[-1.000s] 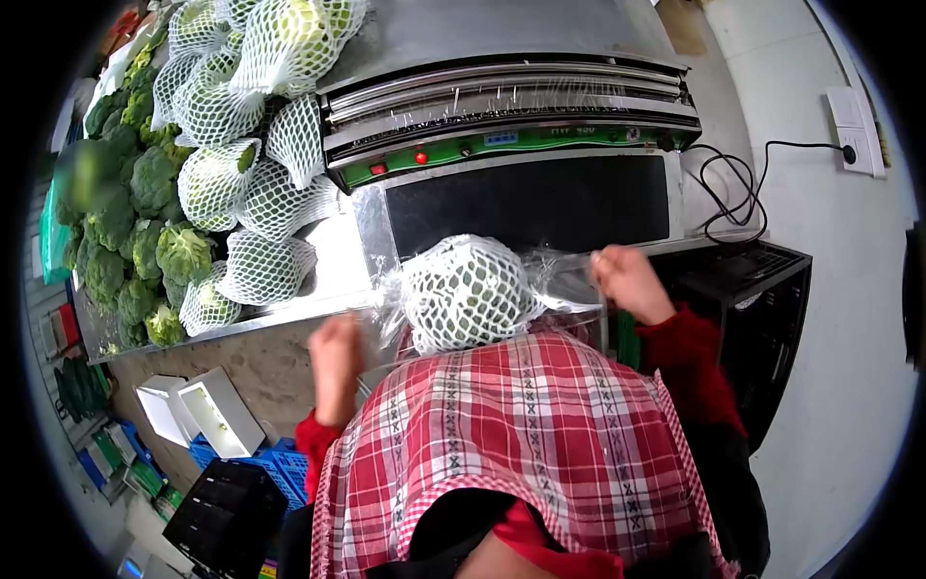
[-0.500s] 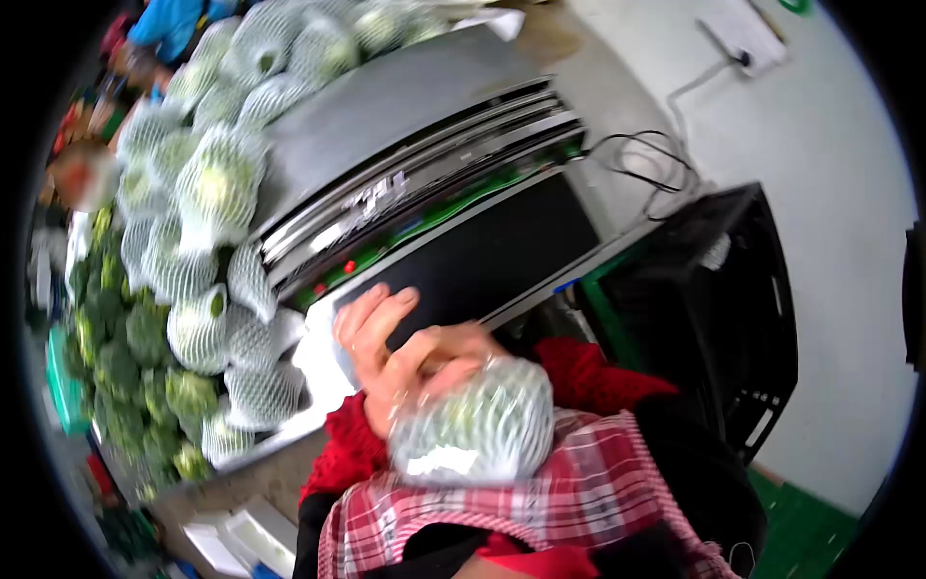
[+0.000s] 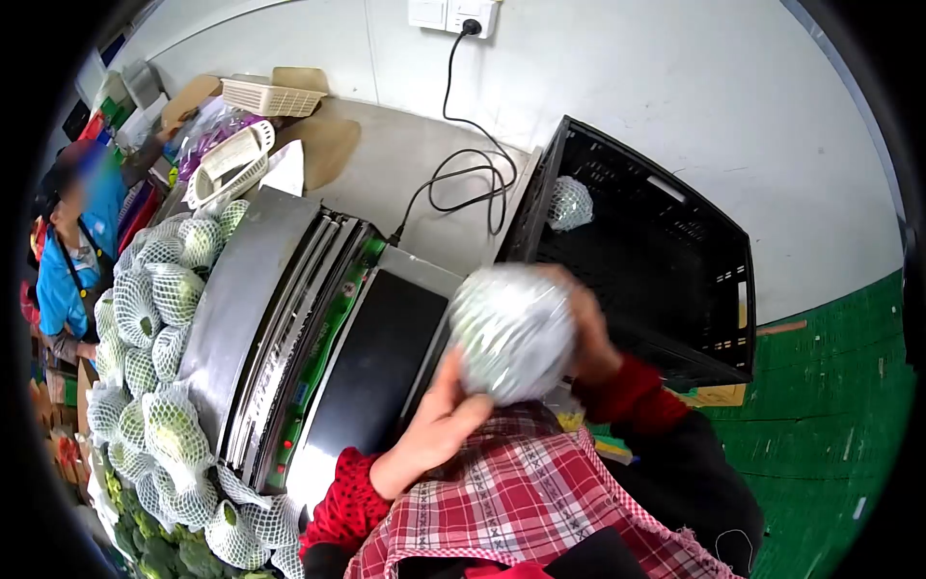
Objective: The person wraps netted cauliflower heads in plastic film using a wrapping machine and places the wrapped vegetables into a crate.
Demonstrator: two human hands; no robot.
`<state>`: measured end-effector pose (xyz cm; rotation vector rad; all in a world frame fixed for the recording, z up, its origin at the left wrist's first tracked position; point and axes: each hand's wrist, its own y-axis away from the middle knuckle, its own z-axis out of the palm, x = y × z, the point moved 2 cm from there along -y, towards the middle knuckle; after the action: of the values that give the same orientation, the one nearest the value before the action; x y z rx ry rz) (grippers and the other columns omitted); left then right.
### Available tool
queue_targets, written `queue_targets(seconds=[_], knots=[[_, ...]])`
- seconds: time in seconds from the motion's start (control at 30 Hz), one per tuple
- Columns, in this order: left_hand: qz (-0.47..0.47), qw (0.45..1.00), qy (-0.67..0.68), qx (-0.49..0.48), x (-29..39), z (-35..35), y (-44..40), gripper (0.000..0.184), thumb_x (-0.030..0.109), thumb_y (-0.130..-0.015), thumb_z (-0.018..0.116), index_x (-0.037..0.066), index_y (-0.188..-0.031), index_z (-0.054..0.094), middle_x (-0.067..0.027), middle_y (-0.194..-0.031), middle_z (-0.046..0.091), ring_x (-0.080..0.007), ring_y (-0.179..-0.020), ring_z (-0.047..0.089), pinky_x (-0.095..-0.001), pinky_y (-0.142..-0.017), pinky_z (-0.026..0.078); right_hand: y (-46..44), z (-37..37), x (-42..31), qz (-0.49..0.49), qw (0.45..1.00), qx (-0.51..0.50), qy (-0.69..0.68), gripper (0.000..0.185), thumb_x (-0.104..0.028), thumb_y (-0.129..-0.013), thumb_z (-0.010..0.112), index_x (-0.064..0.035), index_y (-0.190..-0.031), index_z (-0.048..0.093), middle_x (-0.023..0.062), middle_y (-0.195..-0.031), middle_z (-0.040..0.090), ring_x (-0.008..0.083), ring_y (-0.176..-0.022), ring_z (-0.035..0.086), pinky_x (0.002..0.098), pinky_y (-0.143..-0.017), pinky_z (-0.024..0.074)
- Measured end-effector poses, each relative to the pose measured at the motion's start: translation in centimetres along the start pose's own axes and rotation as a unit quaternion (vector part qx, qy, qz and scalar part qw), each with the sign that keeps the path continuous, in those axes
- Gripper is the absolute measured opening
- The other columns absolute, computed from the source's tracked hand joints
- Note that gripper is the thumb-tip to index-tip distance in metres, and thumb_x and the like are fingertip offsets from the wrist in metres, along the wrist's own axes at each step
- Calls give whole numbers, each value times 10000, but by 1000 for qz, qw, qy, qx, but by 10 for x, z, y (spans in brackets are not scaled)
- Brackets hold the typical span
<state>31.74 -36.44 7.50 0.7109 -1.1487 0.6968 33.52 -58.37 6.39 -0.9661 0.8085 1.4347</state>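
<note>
Distally, I observed a red-and-white plaid cloth apron (image 3: 502, 492) bearing bands of small dark marks, edged with narrow red-and-white checked trim (image 3: 622, 485). I noted a dark-spotted red left cuff (image 3: 347, 504), a textured red right cuff (image 3: 639, 398) adjoining a loose black right sleeve (image 3: 699, 468), and bright red neck cloth (image 3: 506, 572).

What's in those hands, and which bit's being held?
A round, whitish-green bundle in shiny clear plastic. The left hand's grip is on its lower left, the right hand's grip on its right side.
</note>
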Motion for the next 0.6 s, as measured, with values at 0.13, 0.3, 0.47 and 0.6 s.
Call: queue_targets(seconds=[0.13, 0.3, 0.47, 0.6], knots=[[15, 996, -49, -70, -23, -26, -9, 458, 128, -945, 558, -45, -1350, 431, -168, -1312, 551, -223, -1220, 516, -349, -1040, 380, -39, -141, -45, -41, 953, 290, -70, 602, -562, -892, 509, -74, -1241, 561, 85, -1176, 616, 247, -1068, 591, 414, -953, 451], [-45, 986, -40, 154, -58, -72, 26, 294, 128, -942, 599, -46, -1177, 566, -100, -1077, 657, -149, -1003, 606, -276, -901, 471, -65, -321, -4, -19, 871, 492, -3, 611, -568, -854, 569, -84, -1226, 577, 67, -1102, 658, 270, -947, 645, 431, -808, 508], [51, 882, -288, 368, -33, -103, 73, 418, 231, -852, 697, -27, -1159, 580, -170, -1093, 650, -269, -1011, 636, -365, -888, 492, -97, -421, 55, 161, 864, 399, 261, 609, -536, -904, 523, -40, -1255, 561, 131, -1180, 626, 305, -1050, 599, 420, -922, 462], [106, 653, -363, 656, -29, -136, 158, 393, 174, -804, 727, -28, -1111, 588, -181, -1036, 631, -325, -963, 620, -392, -846, 488, -129, -449, -14, 173, 582, 433, 666, 627, -510, -926, 510, 13, -1271, 545, 185, -1223, 598, 312, -1115, 562, 386, -977, 429]])
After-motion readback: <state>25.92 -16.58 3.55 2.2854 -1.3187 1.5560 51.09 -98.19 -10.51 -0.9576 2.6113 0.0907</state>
